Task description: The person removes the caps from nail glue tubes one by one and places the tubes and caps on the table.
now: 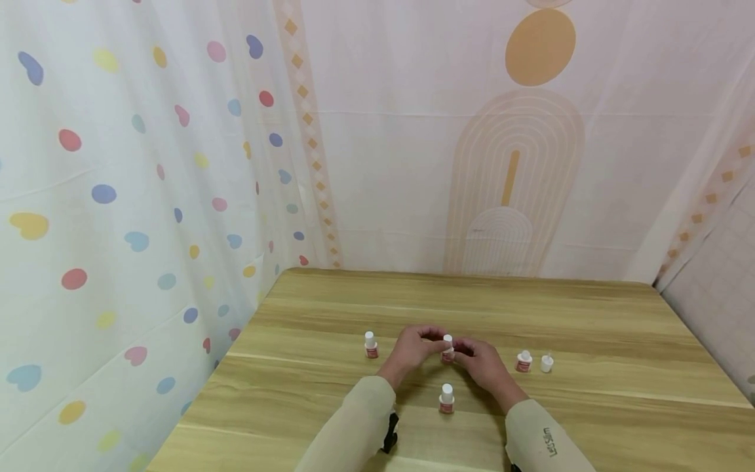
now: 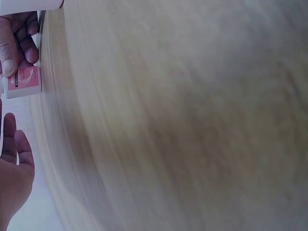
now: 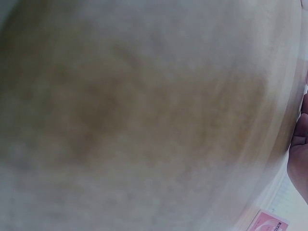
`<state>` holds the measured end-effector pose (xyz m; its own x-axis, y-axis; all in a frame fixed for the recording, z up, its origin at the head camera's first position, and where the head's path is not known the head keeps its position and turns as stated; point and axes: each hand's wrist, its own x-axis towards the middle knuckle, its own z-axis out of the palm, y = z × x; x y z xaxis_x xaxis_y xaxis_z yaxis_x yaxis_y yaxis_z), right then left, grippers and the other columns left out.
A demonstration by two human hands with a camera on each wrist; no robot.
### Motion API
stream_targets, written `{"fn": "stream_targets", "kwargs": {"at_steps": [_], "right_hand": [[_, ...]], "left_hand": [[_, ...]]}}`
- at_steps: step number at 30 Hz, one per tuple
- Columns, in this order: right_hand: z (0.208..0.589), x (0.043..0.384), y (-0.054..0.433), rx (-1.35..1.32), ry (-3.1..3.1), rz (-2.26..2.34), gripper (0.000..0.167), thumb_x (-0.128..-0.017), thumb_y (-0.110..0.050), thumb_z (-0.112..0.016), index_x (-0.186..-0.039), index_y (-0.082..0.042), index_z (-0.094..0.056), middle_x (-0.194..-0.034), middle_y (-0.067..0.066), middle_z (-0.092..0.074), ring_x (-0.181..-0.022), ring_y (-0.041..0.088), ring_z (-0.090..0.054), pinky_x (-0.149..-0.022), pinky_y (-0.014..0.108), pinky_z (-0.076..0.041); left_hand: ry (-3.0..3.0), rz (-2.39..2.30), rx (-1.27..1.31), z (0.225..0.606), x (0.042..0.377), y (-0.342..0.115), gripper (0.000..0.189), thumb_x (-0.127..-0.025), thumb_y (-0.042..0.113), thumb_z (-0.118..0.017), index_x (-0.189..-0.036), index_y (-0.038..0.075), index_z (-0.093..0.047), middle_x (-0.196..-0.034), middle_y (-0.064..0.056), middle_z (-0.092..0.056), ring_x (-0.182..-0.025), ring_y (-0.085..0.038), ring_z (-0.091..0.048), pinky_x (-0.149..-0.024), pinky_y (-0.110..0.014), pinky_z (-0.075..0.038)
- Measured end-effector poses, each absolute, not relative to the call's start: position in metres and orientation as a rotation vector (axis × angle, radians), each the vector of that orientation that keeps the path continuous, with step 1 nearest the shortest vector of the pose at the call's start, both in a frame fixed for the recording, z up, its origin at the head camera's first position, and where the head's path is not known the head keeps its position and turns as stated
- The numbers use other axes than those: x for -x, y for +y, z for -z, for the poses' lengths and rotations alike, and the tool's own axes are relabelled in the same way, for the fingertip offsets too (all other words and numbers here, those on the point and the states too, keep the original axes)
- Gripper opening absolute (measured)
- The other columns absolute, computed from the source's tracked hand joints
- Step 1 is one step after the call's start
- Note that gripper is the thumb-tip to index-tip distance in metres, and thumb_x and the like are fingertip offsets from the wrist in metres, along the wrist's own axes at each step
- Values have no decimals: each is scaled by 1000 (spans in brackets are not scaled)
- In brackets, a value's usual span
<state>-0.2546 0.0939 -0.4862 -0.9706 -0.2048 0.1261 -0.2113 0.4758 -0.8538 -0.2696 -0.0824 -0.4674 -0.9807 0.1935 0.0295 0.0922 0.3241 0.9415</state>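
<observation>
Both hands meet at a small white bottle point(image 1: 447, 358) with a red label and white cap, upright above the wooden table. My right hand point(image 1: 485, 364) pinches its body; the right thumb presses the label in the left wrist view. From the other side, my left hand point(image 1: 415, 350) has thumb and forefinger at the white cap point(image 1: 447, 339), pinching it. A like bottle point(image 1: 446, 400) stands capped in front of the hands, another capped bottle point(image 1: 370, 345) to their left. At the right an uncapped bottle point(image 1: 523, 362) stands beside a loose white cap point(image 1: 546, 363).
The wooden table point(image 1: 283, 393) reaches back to a patterned curtain point(image 1: 401, 164). A dotted curtain point(image 1: 141, 216) hangs along the left side. Part of a pink-labelled bottle point(image 3: 269, 222) shows at the bottom of the right wrist view.
</observation>
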Motion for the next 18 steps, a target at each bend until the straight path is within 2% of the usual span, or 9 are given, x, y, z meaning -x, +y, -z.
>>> {"fn": "stream_targets", "kwargs": {"at_steps": [7,18], "right_hand": [[487,256,94,-382,-2689,-1562,15,-92,-16,-72,-106,-11,-75,-103,0,-71,-103,21,-63,-94,47,-47],[486,254,94,-365,-2692,-1564,15,-92,-14,-71,-107,-10,-74,-104,2,-71,-103,22,-63,-94,47,-47]], "left_hand": [[2498,-1759,-277,469,270,-81,14,-86,22,-79,-95,12,-73,-93,5,-68,-94,-11,-59,-83,-33,-47],[2495,-1744,-287,469,270,-82,16,-87,22,-79,-100,12,-75,-96,5,-69,-96,-11,-60,-84,-34,-48]]}}
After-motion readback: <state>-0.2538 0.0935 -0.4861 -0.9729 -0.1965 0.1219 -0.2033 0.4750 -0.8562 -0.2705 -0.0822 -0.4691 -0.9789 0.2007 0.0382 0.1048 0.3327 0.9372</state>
